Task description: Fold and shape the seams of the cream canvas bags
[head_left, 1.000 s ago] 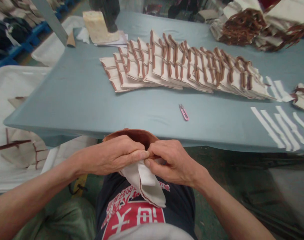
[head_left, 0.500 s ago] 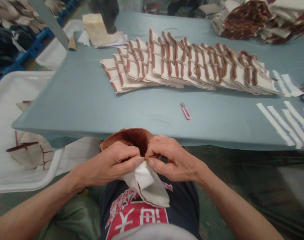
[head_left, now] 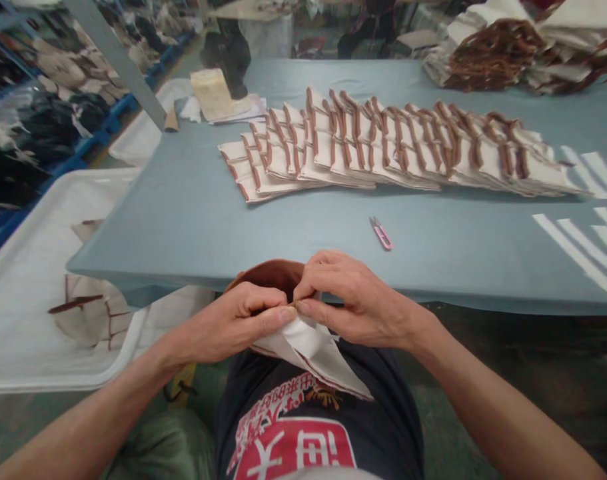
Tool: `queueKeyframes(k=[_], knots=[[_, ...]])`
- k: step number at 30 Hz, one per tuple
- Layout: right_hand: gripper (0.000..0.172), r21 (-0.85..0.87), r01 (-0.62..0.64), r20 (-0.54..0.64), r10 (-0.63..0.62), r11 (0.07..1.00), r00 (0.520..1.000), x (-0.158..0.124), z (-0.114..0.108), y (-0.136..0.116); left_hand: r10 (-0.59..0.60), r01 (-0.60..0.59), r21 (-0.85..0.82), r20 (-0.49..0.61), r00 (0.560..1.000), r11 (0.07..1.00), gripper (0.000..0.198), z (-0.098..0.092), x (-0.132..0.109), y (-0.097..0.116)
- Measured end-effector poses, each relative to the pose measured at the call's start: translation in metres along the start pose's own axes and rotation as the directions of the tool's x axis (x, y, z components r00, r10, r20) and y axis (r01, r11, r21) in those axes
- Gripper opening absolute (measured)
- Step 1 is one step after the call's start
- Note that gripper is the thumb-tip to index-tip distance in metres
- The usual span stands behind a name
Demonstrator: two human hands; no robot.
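A cream fabric piece with brown lining and edging [head_left: 328, 360] is held up against my body, at the table's front edge. My left hand [head_left: 248, 317] pinches its edge between thumb and fingers. Close beside it, nearly touching, my right hand [head_left: 353, 300] pinches the same edge. Below the fingertips hangs a white strip or flap [head_left: 303, 335], partly hidden by the hands. The piece's brown inner side [head_left: 270, 270] curves up behind my hands. Pink thread snips [head_left: 381, 233] lie on the table beyond my right hand.
Overlapping cream pieces with brown trim [head_left: 343, 147] lie in a long row across the blue-covered table [head_left: 183, 220]. White strips [head_left: 578, 250] lie at the right. Bundled pieces [head_left: 498, 53] sit at the back right. A white bin [head_left: 28, 280] with fabric stands at the left.
The view has shifted, so the table contents appear lower and farther right. Both hands keep pinching the fabric, and its lower corner now swings farther to the right.
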State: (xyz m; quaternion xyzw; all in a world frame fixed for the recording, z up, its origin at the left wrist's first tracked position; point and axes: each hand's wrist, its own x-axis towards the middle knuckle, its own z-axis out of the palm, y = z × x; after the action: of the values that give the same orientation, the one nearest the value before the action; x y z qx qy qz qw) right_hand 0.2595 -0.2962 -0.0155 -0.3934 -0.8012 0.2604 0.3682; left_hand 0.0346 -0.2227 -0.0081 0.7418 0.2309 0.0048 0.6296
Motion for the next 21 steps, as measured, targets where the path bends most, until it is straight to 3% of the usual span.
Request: queueKeyframes(k=[11, 14, 16, 21], knots=[[0.015, 0.148, -0.006, -0.116, 0.023, 0.989, 0.993, -0.014, 0.041, 0.036, -0.021, 0.007, -0.132, -0.105, 0.994, 0.991, 0.051, 0.024, 0.011, -0.041], [0.013, 0.224, -0.107, -0.143, 0.141, 0.969, 0.980, -0.019, 0.041, 0.036, -0.023, 0.000, -0.125, -0.183, 0.983, 0.992, 0.049, 0.029, 0.011, -0.043], [0.022, 0.314, -0.210, -0.138, 0.263, 0.926, 0.955, -0.024, 0.039, 0.035, -0.017, -0.010, -0.109, -0.243, 0.970, 0.994, 0.049, 0.031, 0.010, -0.042], [0.029, 0.317, -0.464, 0.081, 0.464, 0.827, 0.882, -0.037, 0.039, 0.031, 0.016, -0.021, -0.009, -0.362, 0.932, 1.000, 0.050, 0.034, 0.013, -0.039]])
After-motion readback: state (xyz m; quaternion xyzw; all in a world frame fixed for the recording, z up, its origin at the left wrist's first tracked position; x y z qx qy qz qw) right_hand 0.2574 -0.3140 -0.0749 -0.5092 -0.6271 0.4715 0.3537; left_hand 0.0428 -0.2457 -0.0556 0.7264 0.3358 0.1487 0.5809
